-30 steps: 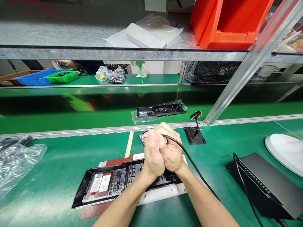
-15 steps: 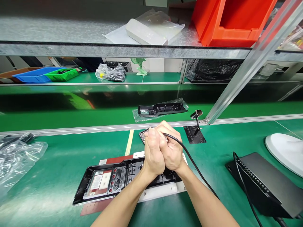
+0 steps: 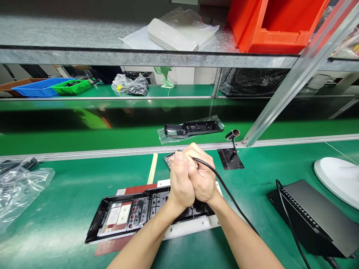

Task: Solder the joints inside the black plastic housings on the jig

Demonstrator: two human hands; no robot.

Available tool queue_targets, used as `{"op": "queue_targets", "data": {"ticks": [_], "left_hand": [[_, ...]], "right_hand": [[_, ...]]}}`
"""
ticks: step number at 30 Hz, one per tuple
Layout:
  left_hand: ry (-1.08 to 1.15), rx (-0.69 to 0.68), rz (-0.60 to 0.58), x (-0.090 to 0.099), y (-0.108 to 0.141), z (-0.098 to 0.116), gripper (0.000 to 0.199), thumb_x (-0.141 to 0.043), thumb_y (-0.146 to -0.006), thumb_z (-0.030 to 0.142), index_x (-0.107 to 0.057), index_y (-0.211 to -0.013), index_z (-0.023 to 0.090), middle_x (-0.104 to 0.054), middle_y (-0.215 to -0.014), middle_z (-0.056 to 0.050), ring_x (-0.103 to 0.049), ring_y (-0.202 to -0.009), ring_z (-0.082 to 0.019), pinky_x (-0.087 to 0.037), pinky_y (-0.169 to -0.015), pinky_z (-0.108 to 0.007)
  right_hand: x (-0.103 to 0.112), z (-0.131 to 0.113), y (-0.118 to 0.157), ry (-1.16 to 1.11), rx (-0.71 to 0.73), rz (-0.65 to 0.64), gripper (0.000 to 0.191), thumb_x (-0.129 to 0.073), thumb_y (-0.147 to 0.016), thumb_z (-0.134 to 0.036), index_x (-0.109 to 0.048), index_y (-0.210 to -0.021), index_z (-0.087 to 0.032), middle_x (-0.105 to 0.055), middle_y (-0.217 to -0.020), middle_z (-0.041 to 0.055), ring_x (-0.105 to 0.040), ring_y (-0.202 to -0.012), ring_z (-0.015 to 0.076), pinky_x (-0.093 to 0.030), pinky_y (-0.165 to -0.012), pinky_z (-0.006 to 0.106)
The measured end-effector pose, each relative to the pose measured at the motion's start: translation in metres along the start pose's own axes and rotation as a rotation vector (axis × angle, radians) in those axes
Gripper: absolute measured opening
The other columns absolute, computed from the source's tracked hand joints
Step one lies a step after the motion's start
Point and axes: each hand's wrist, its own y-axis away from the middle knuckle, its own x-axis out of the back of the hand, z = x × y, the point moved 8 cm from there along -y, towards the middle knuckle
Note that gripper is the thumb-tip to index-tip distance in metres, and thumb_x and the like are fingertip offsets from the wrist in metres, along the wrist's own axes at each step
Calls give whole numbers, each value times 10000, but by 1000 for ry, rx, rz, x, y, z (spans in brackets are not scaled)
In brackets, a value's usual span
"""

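My left hand and my right hand are closed together, fingers wrapped round a corded tool whose body they hide. Its black cord comes out at the top of my grip and runs down to the right. Beneath my hands lies a long black plastic housing, open side up, with an inset panel and ribbed inner parts. It rests on a white fixture with a reddish-brown plate under it. Behind my hands, partly covered, is a small tray of tiny metal pieces.
A second black housing lies on plastic film behind the rail. A small stand is bolted or set near the post. At right are a black box and a white base; at left, plastic bags. A metal shelf crosses above.
Both hands keep the same closed grip over the housing. The whole view has shifted very slightly; nothing else visibly differs.
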Motion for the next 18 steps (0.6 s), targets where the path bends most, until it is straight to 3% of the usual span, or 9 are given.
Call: {"op": "queue_targets", "data": {"ticks": [6, 12, 18], "left_hand": [[71, -6, -39, -3, -2, 7, 506, -223, -1052, 530, -296, -651, 229, -306, -628, 20, -310, -552, -139, -381, -573, -320], [48, 2, 1, 0, 0, 1, 535, -228, -1057, 513, -375, -633, 221, -391, -631, -1, -419, -601, -156, -391, -601, -334], [42, 5, 19, 1, 1, -2, 543, -221, -1053, 531, -386, -637, 223, -429, -637, -10, -434, -602, -159, -393, -586, -343]], "right_hand": [[-1, 0, 0, -2, -3, -3, 290, -484, -973, -310, -646, -760, -200, -543, -740, 13, -512, -740, 158, -430, -678, 324], [-1, -1, 0, -9, -2, -6, 302, -473, -975, -320, -643, -758, -195, -571, -746, 19, -512, -749, 161, -437, -692, 327], [-2, -1, -1, -10, 2, -15, 319, -459, -979, -334, -646, -762, -193, -585, -756, 22, -524, -746, 160, -439, -696, 326]]}}
